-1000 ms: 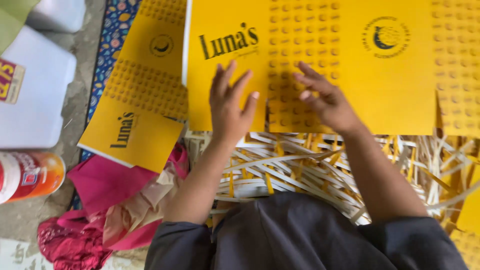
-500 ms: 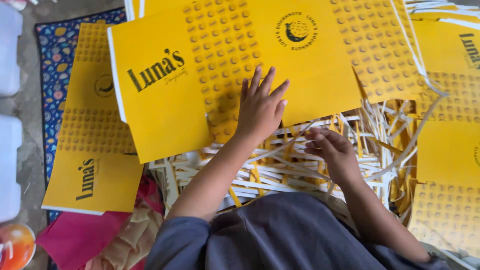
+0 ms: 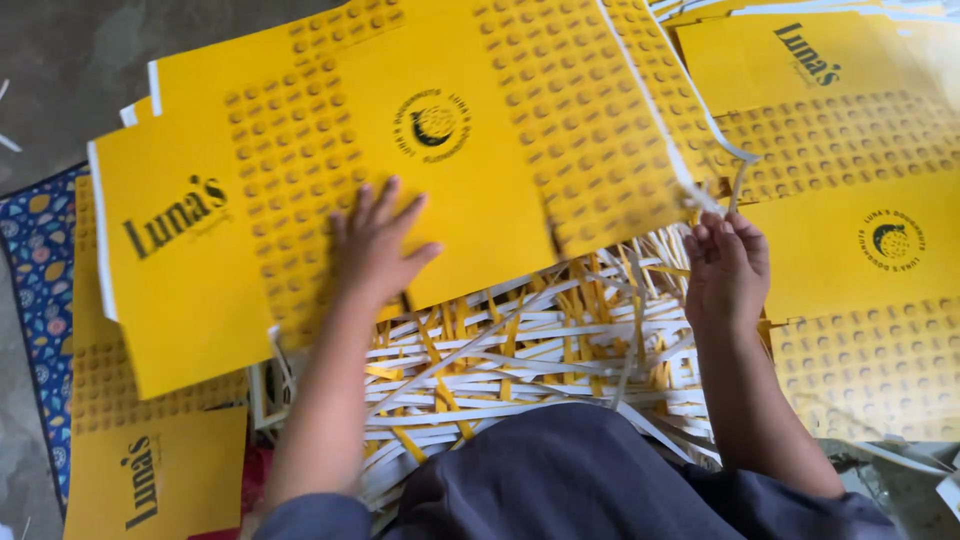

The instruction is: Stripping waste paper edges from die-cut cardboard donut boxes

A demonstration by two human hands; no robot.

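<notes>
A large yellow printed sheet (image 3: 470, 190) with dotted bands and a round dark emblem lies tilted in front of me. My left hand (image 3: 380, 245) rests flat on its lower middle, fingers spread. My right hand (image 3: 728, 270) is at the sheet's right edge, fingers closed on a thin white paper strip (image 3: 735, 190) that hangs off that edge. Below both hands lies a heap of white and yellow paper strips (image 3: 520, 360), which reaches my dark grey lap.
More yellow sheets (image 3: 850, 240) are stacked at the right and top right. A smaller one (image 3: 150, 480) lies at the lower left. A blue patterned mat (image 3: 30, 260) and grey floor (image 3: 60, 60) show at the left. Red cloth (image 3: 250, 470) peeks out by my left arm.
The big sheet has slid and turned under my left hand. My right hand has left the heap of strips and gone right to the sheet's edge, closing on a strip.
</notes>
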